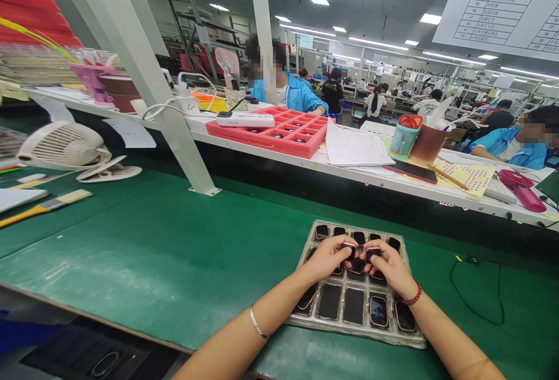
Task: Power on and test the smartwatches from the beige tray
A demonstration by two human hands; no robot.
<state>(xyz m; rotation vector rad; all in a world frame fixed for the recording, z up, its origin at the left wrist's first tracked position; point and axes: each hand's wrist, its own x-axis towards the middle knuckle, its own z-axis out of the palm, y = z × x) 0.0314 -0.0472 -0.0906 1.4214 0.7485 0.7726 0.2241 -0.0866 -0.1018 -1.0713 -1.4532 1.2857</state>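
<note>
Over a clear plastic tray [343, 327] of compartments, both hands are raised close together. My left hand [331, 256] pinches a smartwatch body with a dark screen and gold rim [349, 251]. In my right hand [390, 263] is a second, similar watch body [372, 254], held between thumb and fingers. More dark-screened watch bodies lie in the tray, such as one in the front row [378, 311]. Two front-row compartments show only a flat dark surface. My hands hide part of the middle rows.
The green bench [174, 240] carries a white fan [65, 144] and a brush [48, 207] at left, and a thin black cable [476, 310] at right. A raised shelf behind holds a red foam tray [279, 135], papers [353, 144] and a phone [410, 171]. Co-workers sit beyond it.
</note>
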